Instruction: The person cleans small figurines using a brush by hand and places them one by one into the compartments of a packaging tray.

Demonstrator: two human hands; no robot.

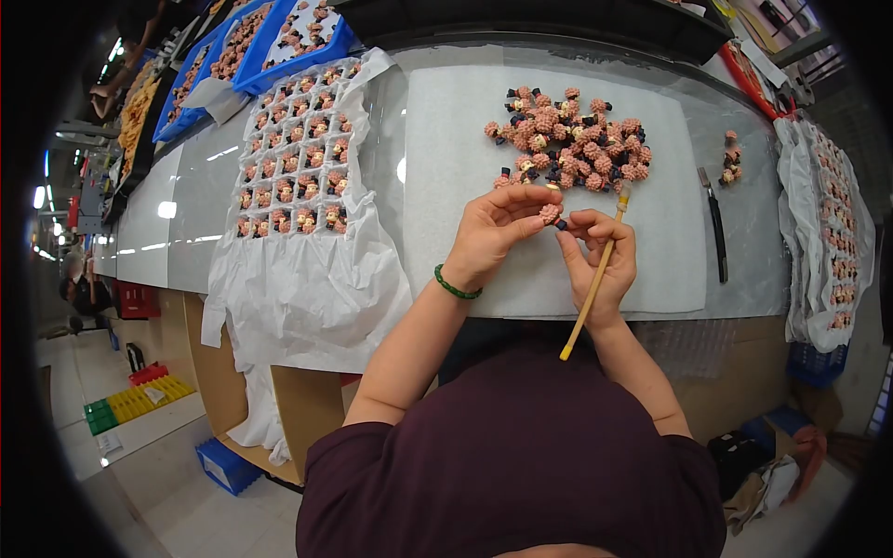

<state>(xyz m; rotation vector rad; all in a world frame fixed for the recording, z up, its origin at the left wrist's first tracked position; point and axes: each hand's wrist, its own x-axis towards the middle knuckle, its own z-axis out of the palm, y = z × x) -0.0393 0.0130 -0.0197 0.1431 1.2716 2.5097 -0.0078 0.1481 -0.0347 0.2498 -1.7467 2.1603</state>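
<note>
Between the fingertips of my left hand (488, 232) is a small figurine (551, 216) with pink curly hair and a dark base. My right hand (600, 260) has a thin yellow-handled brush (595, 288) tucked in its fingers, bristle end up and handle slanting down toward me. Its thumb and forefinger are close to the figurine's dark end; whether they touch it I cannot tell. Just beyond both hands lies a heap of similar figurines (595, 149) on a white foam sheet (446, 112).
At left, a paper-lined divided tray (298, 158) holds rows of figurines. Blue bins (307, 56) with more stand behind it. Right of the foam sheet lie a black-handled knife (715, 228) and a few loose figurines (732, 158). Another filled, paper-wrapped tray (833, 232) is at far right.
</note>
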